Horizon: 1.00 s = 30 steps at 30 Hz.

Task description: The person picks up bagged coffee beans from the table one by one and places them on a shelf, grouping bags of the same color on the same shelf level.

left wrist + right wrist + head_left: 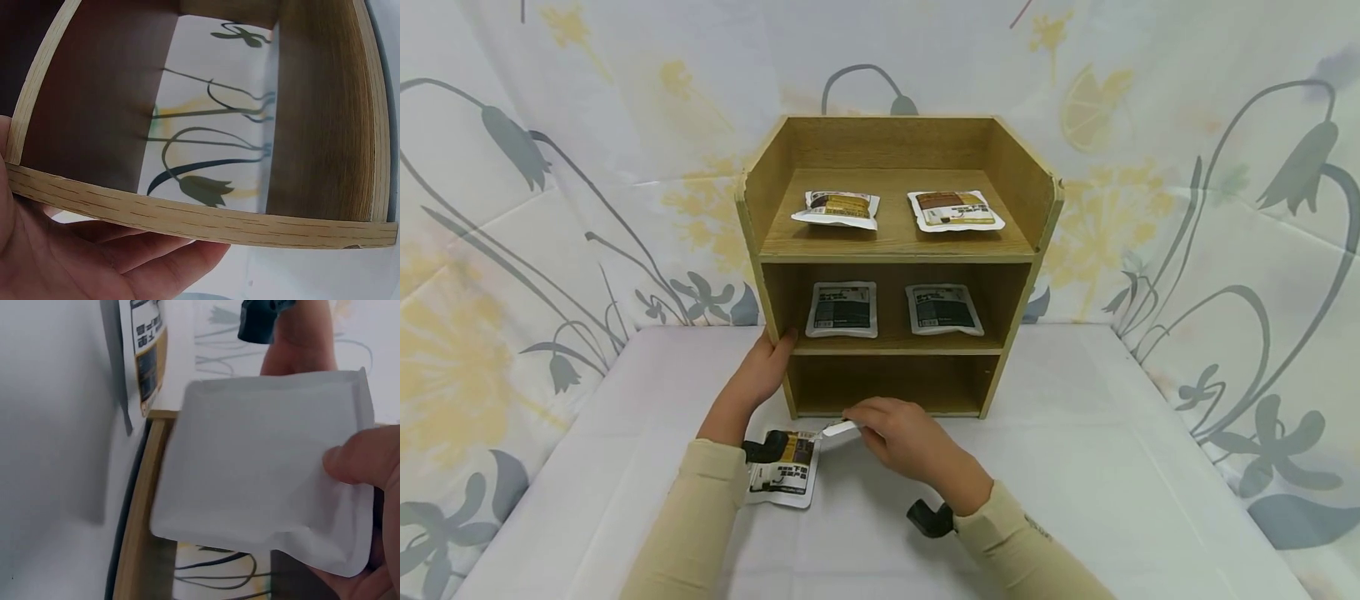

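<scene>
My left hand [763,367] grips the left side panel of a small wooden shelf [898,258]; in the left wrist view its fingers [169,265] lie along the outside of that panel. My right hand [902,437] holds a flat white packet [262,462] by one edge, thumb on its plain face, in front of the bottom compartment. Seen from the head, this packet is nearly edge-on. A packet with a yellow and brown label [793,479] lies on the table by my left forearm, partly covered by the black wrist mount.
On the top board sit two yellow-and-brown packets, a left one [840,208] and a right one [957,211]. The middle compartment holds two dark green-labelled packets, a left one [842,309] and a right one [943,308]. A flower-patterned cloth [1150,208] hangs behind the white table [1075,417].
</scene>
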Motion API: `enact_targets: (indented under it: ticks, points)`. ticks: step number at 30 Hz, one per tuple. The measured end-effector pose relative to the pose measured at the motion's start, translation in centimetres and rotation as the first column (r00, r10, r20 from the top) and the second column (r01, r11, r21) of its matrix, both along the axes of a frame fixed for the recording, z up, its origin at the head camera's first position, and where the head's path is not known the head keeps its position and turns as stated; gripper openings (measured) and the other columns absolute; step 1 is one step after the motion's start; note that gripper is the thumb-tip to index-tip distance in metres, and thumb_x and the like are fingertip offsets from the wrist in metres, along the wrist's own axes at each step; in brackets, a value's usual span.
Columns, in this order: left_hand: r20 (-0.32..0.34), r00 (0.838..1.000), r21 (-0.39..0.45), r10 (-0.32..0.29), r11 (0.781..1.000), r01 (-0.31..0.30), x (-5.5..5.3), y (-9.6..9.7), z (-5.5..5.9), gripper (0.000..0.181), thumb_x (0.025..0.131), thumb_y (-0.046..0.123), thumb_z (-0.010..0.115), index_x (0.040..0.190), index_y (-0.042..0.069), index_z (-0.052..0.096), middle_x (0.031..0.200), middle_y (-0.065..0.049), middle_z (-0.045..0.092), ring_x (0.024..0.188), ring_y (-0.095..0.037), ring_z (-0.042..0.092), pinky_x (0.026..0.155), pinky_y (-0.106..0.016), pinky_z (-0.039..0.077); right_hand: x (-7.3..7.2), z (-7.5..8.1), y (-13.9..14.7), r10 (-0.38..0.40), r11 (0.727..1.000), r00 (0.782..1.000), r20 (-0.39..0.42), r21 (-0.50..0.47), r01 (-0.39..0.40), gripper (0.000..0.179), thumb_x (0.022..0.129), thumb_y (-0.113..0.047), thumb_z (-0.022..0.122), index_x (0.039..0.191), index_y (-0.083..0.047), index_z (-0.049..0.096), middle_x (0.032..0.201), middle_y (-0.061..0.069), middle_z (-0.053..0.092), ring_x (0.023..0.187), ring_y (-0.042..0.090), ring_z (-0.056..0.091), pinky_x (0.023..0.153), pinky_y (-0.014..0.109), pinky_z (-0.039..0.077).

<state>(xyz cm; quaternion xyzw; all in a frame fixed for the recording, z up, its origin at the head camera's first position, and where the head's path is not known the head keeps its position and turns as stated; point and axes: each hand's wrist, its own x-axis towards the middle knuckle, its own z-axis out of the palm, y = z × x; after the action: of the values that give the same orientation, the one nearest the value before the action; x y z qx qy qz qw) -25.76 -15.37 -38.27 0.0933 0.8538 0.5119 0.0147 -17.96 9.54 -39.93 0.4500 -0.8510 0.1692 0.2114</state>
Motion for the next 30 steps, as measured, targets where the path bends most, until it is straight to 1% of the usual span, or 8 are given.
enact_targets:
  ticks: [4,11,22,30]
  points:
    - [0.013,1.000,-0.002,-0.006,1.000,0.006,0.2,-0.1,-0.1,0.065,0.104,0.045,0.025,0.157,0.015,0.003,0.157,-0.019,0.022,0.140,-0.040,0.033,0.113,-0.060,0.027,-0.4,-0.4,-0.2,-0.037,0.999,0.999,-0.023,-0.029,0.036,0.027,0.089,-0.007,0.067,0.115,-0.010,0.070,0.111,0.002,0.070,0.100,0.014,0.068,0.082,0.026,0.056]
    - [-0.009,1.000,0.002,-0.017,1.000,0.017,0.1,-0.1,-0.1,0.066,0.104,0.044,0.026,0.157,0.012,0.003,0.158,-0.020,0.021,0.141,-0.040,0.032,0.113,-0.059,0.027,-1.2,-1.1,-0.7,-0.120,0.988,0.992,-0.034,-0.104,0.116,0.028,0.085,-0.005,0.070,0.113,-0.009,0.071,0.108,0.004,0.070,0.097,0.017,0.069,0.079,0.028,0.057]
    - [-0.012,1.000,0.001,-0.025,1.000,0.025,-0.3,-0.1,-0.2,0.066,0.104,0.045,0.026,0.157,0.014,0.002,0.159,-0.019,0.020,0.142,-0.040,0.030,0.114,-0.059,0.026,-2.1,-2.1,-1.1,-0.172,0.977,0.985,-0.033,-0.135,0.166,0.027,0.086,-0.005,0.070,0.112,-0.009,0.072,0.108,0.005,0.071,0.096,0.018,0.069,0.079,0.029,0.057]
    - [-0.011,1.000,0.008,-0.020,1.000,0.020,-0.3,-0.2,-0.2,0.066,0.104,0.044,0.026,0.157,0.014,0.001,0.159,-0.019,0.019,0.142,-0.040,0.029,0.114,-0.059,0.025,-2.4,-3.4,-1.5,-0.200,0.976,0.978,-0.057,-0.094,0.194,0.029,0.085,-0.006,0.072,0.113,-0.011,0.072,0.108,0.004,0.070,0.097,0.017,0.068,0.081,0.028,0.056]
